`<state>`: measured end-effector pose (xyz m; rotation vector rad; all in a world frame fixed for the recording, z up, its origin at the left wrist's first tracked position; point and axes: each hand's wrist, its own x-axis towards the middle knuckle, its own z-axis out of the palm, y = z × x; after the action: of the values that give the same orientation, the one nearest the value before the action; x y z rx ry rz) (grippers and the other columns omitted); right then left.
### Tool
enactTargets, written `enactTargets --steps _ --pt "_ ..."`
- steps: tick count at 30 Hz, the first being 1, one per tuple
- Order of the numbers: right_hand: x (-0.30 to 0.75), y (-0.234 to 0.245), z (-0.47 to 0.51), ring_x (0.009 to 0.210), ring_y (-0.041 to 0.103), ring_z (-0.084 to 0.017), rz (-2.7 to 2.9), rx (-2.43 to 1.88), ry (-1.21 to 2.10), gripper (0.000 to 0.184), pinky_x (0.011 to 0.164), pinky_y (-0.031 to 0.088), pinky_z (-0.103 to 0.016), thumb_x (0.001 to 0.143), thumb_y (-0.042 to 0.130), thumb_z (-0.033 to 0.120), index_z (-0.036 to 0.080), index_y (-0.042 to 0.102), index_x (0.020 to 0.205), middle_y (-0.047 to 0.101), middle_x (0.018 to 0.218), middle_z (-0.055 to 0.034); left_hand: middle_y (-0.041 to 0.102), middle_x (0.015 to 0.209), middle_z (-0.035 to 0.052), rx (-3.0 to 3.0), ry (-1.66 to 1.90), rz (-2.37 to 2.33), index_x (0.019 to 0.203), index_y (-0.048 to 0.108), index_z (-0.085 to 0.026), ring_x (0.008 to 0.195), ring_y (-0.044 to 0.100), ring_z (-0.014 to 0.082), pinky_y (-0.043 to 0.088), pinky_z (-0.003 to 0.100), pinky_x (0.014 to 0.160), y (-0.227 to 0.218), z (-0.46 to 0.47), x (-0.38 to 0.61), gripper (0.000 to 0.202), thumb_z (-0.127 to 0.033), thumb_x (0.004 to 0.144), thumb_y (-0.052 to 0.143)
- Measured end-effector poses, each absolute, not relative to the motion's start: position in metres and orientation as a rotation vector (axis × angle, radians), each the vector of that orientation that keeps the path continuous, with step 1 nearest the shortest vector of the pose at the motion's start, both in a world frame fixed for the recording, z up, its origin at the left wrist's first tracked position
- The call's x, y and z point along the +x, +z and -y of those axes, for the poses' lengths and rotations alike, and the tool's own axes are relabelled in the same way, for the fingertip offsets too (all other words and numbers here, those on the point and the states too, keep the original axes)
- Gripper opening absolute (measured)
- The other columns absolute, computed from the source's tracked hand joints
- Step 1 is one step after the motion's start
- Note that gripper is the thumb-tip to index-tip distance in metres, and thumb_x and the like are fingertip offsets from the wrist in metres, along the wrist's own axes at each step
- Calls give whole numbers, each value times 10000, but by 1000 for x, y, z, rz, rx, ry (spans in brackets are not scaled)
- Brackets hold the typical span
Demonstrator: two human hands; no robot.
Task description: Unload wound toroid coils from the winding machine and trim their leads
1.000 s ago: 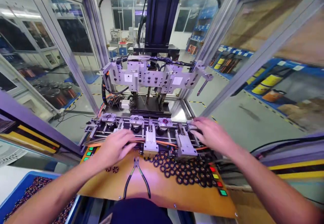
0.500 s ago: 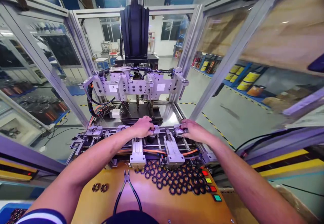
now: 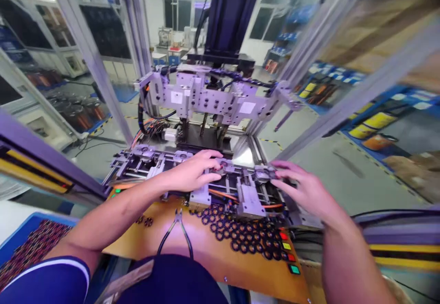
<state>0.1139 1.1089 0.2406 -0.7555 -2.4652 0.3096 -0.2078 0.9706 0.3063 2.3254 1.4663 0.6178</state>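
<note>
My left hand [image 3: 195, 170] reaches over a row of metal clamping fixtures, fingers apart, thumb and fingertips at a fixture [image 3: 227, 163] in the middle right of the row. A small dark round part sits in that fixture, partly behind my fingers. My right hand [image 3: 302, 187] is at the right end fixture [image 3: 263, 174], fingers spread, with the fingertips at its right side. I see nothing clearly held in either hand. Many dark ring-shaped parts [image 3: 242, 237] lie on the orange-brown tabletop [image 3: 192, 267] before the fixtures, beside open cutting pliers [image 3: 178, 219].
A machine head with a metal crossplate [image 3: 209, 96] hangs behind the fixtures. Lit push buttons [image 3: 294, 269] line the table's right side. A blue bin [image 3: 30, 244] of small parts stands at left. Frame posts [image 3: 98, 70] and striped yellow-black side bars [image 3: 34, 168] flank the station.
The view has tilted down and turned, bringing the blue bin into sight. My right hand's fingers have spread and drawn slightly back at the end fixture. My left hand stays at its fixture, fingers wider apart.
</note>
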Motion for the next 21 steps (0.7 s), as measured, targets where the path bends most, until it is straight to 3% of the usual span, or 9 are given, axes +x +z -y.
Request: enactTargets --steps 3,6,8,11,13,16,21 --pt "100 216 -1029 983 673 -253 2264 -640 376 163 839 555 -390 933 598 391 241 656 906 667 1122 -88 591 1278 105 2069 897 -1467 970 640 -192 1219 555 226 445 393 1061 295 -867 -248 184 -265 977 472" --pt "53 178 -957 813 682 -206 2213 -529 558 64 667 564 -306 942 586 264 243 641 919 663 962 -72 663 1025 67 1802 771 -1796 929 647 -196 978 643 177 542 315 875 251 -780 -281 228 -239 985 430" --pt "2 154 -922 815 682 -204 2290 -405 736 111 676 575 -305 960 529 189 221 635 947 671 924 -77 677 904 62 1758 652 -2015 840 654 -180 855 658 179 561 313 777 213 -746 -296 245 -244 965 453" --pt "-79 128 -892 799 679 -172 2431 -210 820 106 719 581 -259 908 588 139 211 660 876 681 889 -45 688 786 55 1771 586 -2092 781 670 -175 752 655 190 566 337 721 162 -732 -303 210 -240 918 526" --pt "-118 118 -883 773 672 -179 2500 -145 788 114 724 576 -273 871 623 119 207 674 821 678 853 -42 706 837 62 1789 603 -2138 819 678 -181 807 666 200 571 361 767 140 -735 -300 167 -235 911 548" --pt "-136 110 -875 839 666 -226 2546 -157 704 124 769 570 -341 868 609 108 194 694 897 685 930 -85 697 1038 95 1790 692 -2251 938 670 -189 995 654 226 559 420 885 124 -737 -292 147 -222 932 527" --pt "-79 103 -863 905 651 -240 2475 -348 612 178 815 562 -383 942 507 125 163 656 1034 671 1001 -114 610 1254 134 1813 801 -2358 1136 607 -209 1212 566 282 493 525 1027 114 -725 -286 238 -317 927 574"
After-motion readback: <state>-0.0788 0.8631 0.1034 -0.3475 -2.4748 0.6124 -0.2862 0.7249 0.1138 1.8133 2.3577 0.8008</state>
